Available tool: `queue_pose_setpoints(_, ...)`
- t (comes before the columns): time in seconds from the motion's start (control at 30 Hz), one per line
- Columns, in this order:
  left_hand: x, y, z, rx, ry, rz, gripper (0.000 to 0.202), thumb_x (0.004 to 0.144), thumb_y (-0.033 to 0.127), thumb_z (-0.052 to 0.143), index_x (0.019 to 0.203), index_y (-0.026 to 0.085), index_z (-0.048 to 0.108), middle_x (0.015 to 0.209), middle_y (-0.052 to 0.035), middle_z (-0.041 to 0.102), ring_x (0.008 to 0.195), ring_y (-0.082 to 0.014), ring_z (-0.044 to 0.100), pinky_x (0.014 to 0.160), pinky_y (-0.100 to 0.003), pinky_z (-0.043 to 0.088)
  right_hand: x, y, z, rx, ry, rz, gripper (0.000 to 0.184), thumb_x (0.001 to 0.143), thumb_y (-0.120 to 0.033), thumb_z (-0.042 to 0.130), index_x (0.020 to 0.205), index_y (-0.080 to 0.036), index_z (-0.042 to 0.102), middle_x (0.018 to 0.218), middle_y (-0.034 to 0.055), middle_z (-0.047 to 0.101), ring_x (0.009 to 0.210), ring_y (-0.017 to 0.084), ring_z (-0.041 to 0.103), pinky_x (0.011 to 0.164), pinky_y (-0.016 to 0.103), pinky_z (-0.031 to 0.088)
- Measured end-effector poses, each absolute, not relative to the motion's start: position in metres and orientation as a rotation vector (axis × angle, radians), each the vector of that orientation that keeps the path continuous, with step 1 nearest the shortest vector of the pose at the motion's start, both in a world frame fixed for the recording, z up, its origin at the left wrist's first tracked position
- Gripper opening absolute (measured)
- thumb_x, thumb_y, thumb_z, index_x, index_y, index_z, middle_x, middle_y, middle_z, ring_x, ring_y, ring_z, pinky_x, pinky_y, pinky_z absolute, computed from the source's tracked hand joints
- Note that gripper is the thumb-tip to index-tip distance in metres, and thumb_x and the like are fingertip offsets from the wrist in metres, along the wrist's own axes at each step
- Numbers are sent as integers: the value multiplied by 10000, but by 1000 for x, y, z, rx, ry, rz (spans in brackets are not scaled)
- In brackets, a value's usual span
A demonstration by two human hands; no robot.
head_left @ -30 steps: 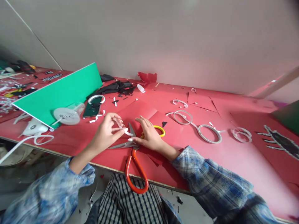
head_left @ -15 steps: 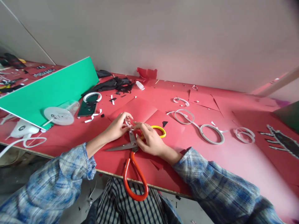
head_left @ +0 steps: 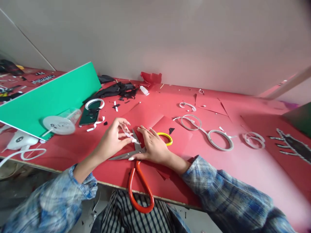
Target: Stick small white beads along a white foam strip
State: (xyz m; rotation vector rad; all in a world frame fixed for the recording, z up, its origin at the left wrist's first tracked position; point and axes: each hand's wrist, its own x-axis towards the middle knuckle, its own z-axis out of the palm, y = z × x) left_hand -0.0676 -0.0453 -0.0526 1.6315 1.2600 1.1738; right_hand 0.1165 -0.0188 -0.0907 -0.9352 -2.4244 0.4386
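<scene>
My left hand (head_left: 113, 137) pinches a thin white strip (head_left: 127, 134) between thumb and fingers, just above the scissors. The big scissors (head_left: 138, 149) lie spread on the red table, one blade pointing left and one pointing away from me. Their orange-red handle loop (head_left: 141, 197) hangs over the table's near edge. My right hand (head_left: 155, 147) rests with fingers stretched out, over the right side of the scissors and the red paper (head_left: 161, 124). From behind it a yellow loop (head_left: 170, 138) sticks out; where this joins the scissors is hidden by my hand.
A green board (head_left: 60, 94) leans on the left, beside a clear plastic cup (head_left: 59, 125), a white glue gun (head_left: 21, 139) and a phone (head_left: 88, 116). Rolls of white tape (head_left: 220, 140) lie at right. Black scraps (head_left: 116, 90) and a small white bottle (head_left: 143, 90) lie behind.
My left hand has moved slightly left and down, away from my right hand, with the white strip. My right hand has gone from curled fingers to stretched out and flat.
</scene>
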Motion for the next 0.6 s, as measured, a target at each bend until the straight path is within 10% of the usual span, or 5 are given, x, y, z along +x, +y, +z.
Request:
queue_pose_setpoints(0.4, -58, 4, -57, 1917, 1563, 774, 445, 560, 23, 643, 932, 205, 482, 756, 39, 481, 658, -134, 551, 625, -277, 506, 115, -19, -90, -924, -2422, 417, 979, 668, -730, 586, 1351, -78, 329, 1310, 243, 527, 1260, 346, 477, 1082, 529, 324)
queue_pose_setpoints(0.6, -71, -42, 16, 1820, 1420, 1461, 432, 623, 195, 736, 963, 228, 472, 741, 53, 449, 687, -105, 557, 652, -241, 529, 114, -17, -94, -953, -2454, 455, 1086, 618, -780, 573, 1359, -25, 329, 1302, 285, 520, 1244, 367, 489, 1086, 532, 312)
